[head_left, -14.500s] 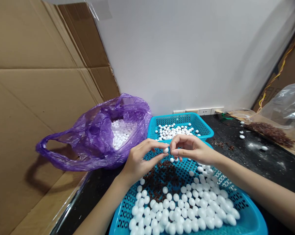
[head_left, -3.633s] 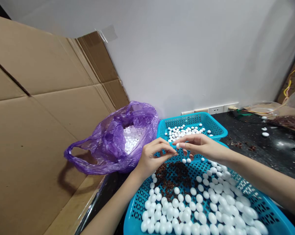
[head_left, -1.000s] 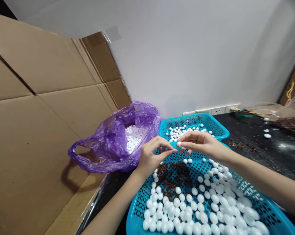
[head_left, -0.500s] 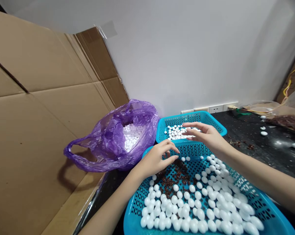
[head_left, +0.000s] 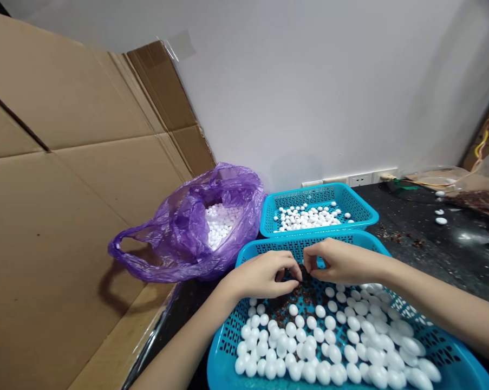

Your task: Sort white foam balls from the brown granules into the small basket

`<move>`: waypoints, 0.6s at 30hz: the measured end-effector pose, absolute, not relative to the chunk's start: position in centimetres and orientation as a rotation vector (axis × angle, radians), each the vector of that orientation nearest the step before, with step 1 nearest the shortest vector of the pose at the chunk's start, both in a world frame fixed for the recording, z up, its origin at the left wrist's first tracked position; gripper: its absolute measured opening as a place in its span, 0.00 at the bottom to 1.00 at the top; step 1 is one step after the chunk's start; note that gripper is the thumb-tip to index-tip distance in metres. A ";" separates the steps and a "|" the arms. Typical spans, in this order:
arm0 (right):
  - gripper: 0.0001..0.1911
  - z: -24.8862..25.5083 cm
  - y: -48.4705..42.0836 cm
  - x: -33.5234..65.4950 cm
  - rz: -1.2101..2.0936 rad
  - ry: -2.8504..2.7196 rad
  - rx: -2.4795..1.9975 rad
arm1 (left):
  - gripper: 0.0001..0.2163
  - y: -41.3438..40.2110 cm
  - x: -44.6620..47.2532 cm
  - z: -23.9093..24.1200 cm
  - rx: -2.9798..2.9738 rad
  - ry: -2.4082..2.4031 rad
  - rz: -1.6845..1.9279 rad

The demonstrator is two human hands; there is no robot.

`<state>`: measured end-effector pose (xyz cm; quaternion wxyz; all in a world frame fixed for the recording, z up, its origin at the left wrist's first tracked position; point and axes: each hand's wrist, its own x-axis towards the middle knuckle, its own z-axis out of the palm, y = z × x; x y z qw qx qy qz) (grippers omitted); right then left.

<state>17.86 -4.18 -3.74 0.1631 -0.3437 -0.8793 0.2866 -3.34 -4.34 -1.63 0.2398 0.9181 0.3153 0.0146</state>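
Left hand: the left hand (head_left: 264, 275) is at the centre of the frame, fingers curled toward the thumb, tips low over the dark brown flakes (head_left: 284, 314); whether it pinches anything cannot be told.
Right hand: the right hand (head_left: 337, 260), right of centre, points its fingertips down into the same flakes, just beside the left fingertips; its grip cannot be told either (the tips are partly hidden).
Near basket: the blue near basket (head_left: 216, 357) fills the lower middle and lower right, with the flakes toward its far left part and large white balls (head_left: 282, 344) crowding its lower and right parts.
Far basket: the smaller blue far basket (head_left: 357, 208), just above the near one in the frame, contains small white balls (head_left: 309, 218).
Purple bag: the open purple bag (head_left: 173, 244), left of centre, shows many white pellets (head_left: 220, 225) inside.
Black tabletop: on the black tabletop (head_left: 455, 271), at right, lie several loose white balls (head_left: 441, 221).
Cardboard: a brown cardboard sheet (head_left: 85, 195) covers the left side.
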 end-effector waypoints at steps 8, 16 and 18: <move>0.04 -3.2 -4.4 17.6 0.810 -2.641 -1.233 | 0.08 -4.1 -3.3 -1.6 2.530 0.868 0.011; 0.04 -3.2 -4.5 17.8 0.808 -2.676 -1.233 | 0.06 -3.9 -3.2 -1.6 2.514 0.860 0.033; 0.04 -3.2 -4.5 17.8 0.806 -2.684 -1.226 | 0.07 -3.9 -3.2 -1.6 2.520 0.856 0.033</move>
